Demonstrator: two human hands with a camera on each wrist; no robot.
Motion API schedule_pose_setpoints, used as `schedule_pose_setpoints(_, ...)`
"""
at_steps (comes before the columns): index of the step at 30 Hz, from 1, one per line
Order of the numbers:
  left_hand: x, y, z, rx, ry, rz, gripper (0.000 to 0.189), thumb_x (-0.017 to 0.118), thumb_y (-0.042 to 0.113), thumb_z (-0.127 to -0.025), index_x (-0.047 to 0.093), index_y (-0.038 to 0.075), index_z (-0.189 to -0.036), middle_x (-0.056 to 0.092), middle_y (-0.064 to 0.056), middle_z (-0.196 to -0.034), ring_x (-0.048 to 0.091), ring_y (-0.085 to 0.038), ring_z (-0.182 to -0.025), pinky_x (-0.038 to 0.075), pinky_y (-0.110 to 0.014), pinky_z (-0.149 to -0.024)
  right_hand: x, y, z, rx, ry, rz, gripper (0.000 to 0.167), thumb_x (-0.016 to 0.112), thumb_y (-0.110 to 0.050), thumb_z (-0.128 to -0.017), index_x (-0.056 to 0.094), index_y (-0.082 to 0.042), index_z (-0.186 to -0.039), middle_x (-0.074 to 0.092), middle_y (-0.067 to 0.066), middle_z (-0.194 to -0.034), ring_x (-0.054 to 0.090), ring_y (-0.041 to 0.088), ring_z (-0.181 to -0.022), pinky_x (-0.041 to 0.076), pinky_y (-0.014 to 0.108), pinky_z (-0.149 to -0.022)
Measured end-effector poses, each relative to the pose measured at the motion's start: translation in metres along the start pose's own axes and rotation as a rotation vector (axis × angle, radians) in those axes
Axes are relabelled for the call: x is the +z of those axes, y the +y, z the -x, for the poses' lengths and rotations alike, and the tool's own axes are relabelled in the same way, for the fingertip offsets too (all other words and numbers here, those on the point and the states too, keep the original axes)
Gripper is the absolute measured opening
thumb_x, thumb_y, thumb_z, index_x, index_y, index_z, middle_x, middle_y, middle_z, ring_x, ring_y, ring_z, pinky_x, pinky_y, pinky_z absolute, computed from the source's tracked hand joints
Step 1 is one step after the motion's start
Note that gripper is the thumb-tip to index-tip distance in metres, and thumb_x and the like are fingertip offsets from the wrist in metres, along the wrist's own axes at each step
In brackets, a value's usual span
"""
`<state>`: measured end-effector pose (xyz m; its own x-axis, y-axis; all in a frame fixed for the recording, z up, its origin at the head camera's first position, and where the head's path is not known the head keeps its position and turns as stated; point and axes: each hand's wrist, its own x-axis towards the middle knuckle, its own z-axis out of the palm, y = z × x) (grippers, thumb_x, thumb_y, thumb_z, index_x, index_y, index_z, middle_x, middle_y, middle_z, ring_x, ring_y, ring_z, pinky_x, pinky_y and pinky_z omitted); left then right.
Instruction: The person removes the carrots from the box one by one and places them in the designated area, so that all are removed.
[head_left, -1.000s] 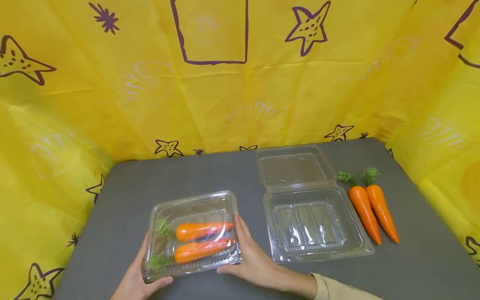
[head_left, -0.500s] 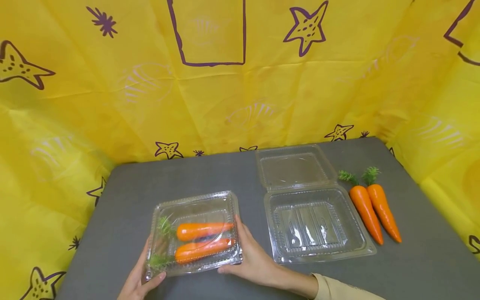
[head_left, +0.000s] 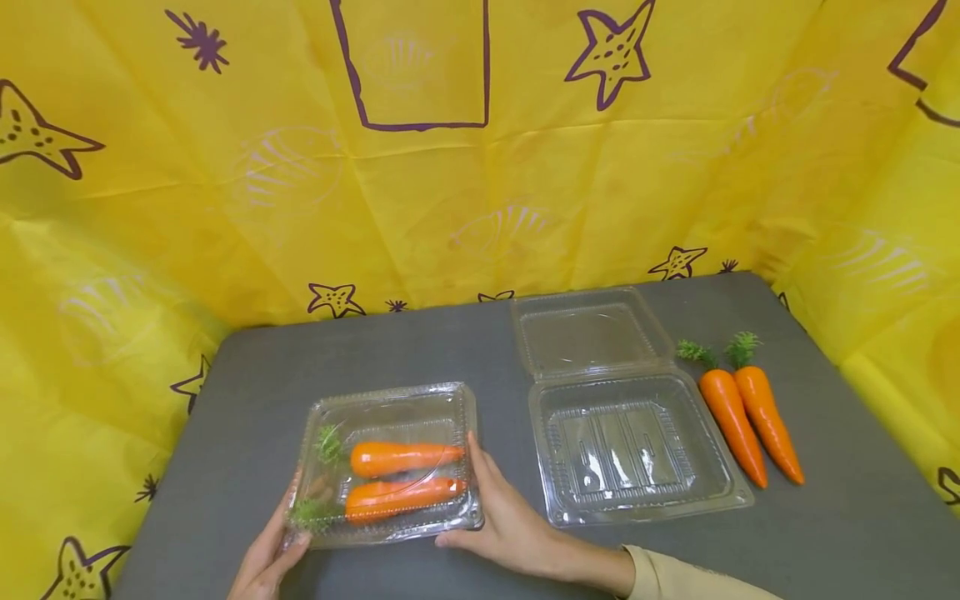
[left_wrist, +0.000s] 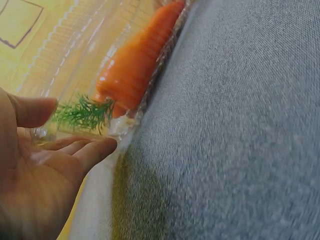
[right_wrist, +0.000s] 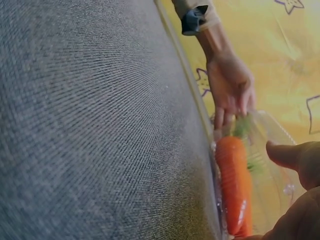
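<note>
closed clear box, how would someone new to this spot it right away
At the grey table, look left of the open clear box. There the left hand and right hand hold the closed clear box, the only box with carrots inside.

Left grip [head_left: 266, 548] opposite right grip [head_left: 504, 512], palms [left_wrist: 42, 185] inward

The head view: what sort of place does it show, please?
Probably an indoor staged corner for filming or practice, not a working kitchen: a grey table with yellow star-patterned cloth on three sides, and glossy, artificial-looking carrots in a clear box.
</note>
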<state>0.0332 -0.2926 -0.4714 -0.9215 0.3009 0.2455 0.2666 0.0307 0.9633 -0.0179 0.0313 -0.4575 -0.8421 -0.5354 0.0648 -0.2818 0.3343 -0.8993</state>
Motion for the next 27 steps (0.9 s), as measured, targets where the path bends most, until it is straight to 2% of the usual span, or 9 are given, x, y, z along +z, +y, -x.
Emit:
schedule_pose_setpoints(3, 0.004, 0.0, 0.0, -0.011, 0.06, -0.04, 0.069, 0.03, -0.022, -0.093, 0.005, -0.003, -0.155, 0.045, 0.017, -0.146, 0.037, 0.007, -0.132, 0.029, -0.004, -0.103, 0.0, 0.001, 0.0, -0.02, 0.003, 0.026, 0.119, 0.079, -0.04, -0.08, -0.005, -0.001, -0.155, 0.007, 0.024, -0.16, 0.029, 0.038, -0.141, 0.033, 0.049, -0.112)
schedule_pose_setpoints(9, 0.016, -0.002, 0.0, -0.011, 0.171, -0.102, 0.063, 0.03, -0.02, -0.096, 0.011, -0.003, -0.154, 0.049, 0.019, -0.141, 0.046, 0.006, -0.123, 0.041, -0.007, -0.095, -0.002, 0.004, 0.003, -0.036, 0.01, 0.083, 0.117, 0.078, -0.04, -0.081, -0.004, 0.0, -0.155, 0.01, 0.025, -0.159, 0.028, 0.039, -0.141, 0.033, 0.053, -0.111)
schedule_pose_setpoints(12, 0.02, -0.004, 0.001, -0.019, 0.267, -0.134, 0.065, 0.033, -0.019, -0.096, 0.021, 0.006, -0.155, 0.053, 0.02, -0.135, 0.052, 0.007, -0.116, 0.047, -0.007, -0.09, -0.003, 0.004, 0.002, -0.045, 0.003, 0.086, 0.117, 0.078, -0.039, -0.081, -0.003, 0.001, -0.155, 0.014, 0.024, -0.159, 0.028, 0.037, -0.142, 0.031, 0.051, -0.113)
schedule_pose_setpoints(16, 0.022, -0.006, 0.004, -0.062, 0.412, -0.238, 0.067, 0.039, -0.017, -0.095, 0.04, 0.025, -0.147, 0.056, 0.025, -0.124, 0.057, 0.01, -0.102, 0.051, -0.007, -0.078, -0.006, 0.001, 0.0, -0.046, -0.014, 0.109, 0.117, 0.078, -0.039, -0.081, -0.002, 0.003, -0.154, 0.025, 0.025, -0.154, 0.036, 0.037, -0.138, 0.035, 0.046, -0.112)
schedule_pose_setpoints(19, 0.02, -0.01, 0.008, -0.083, 0.445, -0.229, 0.068, 0.04, -0.018, -0.094, 0.045, 0.032, -0.142, 0.056, 0.025, -0.122, 0.059, 0.01, -0.098, 0.053, -0.009, -0.074, -0.005, -0.001, 0.0, -0.042, -0.029, 0.125, 0.116, 0.078, -0.039, -0.081, -0.002, 0.005, -0.154, 0.034, 0.027, -0.149, 0.044, 0.037, -0.132, 0.04, 0.044, -0.109)
schedule_pose_setpoints(21, 0.014, -0.014, 0.012, -0.086, 0.397, -0.127, 0.07, 0.04, -0.017, -0.095, 0.046, 0.035, -0.141, 0.055, 0.025, -0.124, 0.059, 0.009, -0.1, 0.054, -0.01, -0.075, -0.003, -0.003, 0.001, -0.035, -0.035, 0.135, 0.117, 0.078, -0.039, -0.081, -0.001, 0.006, -0.154, 0.042, 0.027, -0.145, 0.051, 0.035, -0.127, 0.043, 0.042, -0.107)
schedule_pose_setpoints(23, 0.006, -0.018, 0.017, -0.084, 0.278, -0.017, 0.071, 0.035, -0.017, -0.097, 0.041, 0.036, -0.145, 0.052, 0.024, -0.13, 0.057, 0.007, -0.106, 0.053, -0.011, -0.08, -0.002, -0.002, 0.002, -0.024, -0.051, 0.129, 0.116, 0.079, -0.038, -0.081, 0.0, 0.005, -0.154, 0.063, 0.023, -0.121, 0.066, 0.026, -0.103, 0.049, 0.036, -0.103)
schedule_pose_setpoints(25, -0.004, -0.022, 0.019, -0.065, 0.102, 0.223, 0.073, 0.027, -0.015, -0.1, 0.035, 0.038, -0.149, 0.05, 0.02, -0.137, 0.055, 0.002, -0.114, 0.05, -0.013, -0.089, -0.002, -0.002, 0.003, -0.021, -0.058, 0.143, 0.115, 0.079, -0.038, -0.08, 0.001, 0.005, -0.154, 0.068, 0.007, -0.09, 0.066, 0.017, -0.092, 0.051, 0.035, -0.101)
schedule_pose_setpoints(27, -0.014, -0.025, 0.019, -0.076, -0.082, 0.498, 0.072, 0.019, -0.011, -0.102, 0.031, 0.04, -0.151, 0.046, 0.016, -0.144, 0.05, -0.002, -0.123, 0.045, -0.015, -0.097, -0.002, -0.002, 0.004, -0.021, -0.069, 0.149, 0.114, 0.079, -0.038, -0.081, 0.003, 0.005, -0.154, 0.053, -0.008, -0.064, 0.058, 0.007, -0.068, 0.053, 0.032, -0.097)
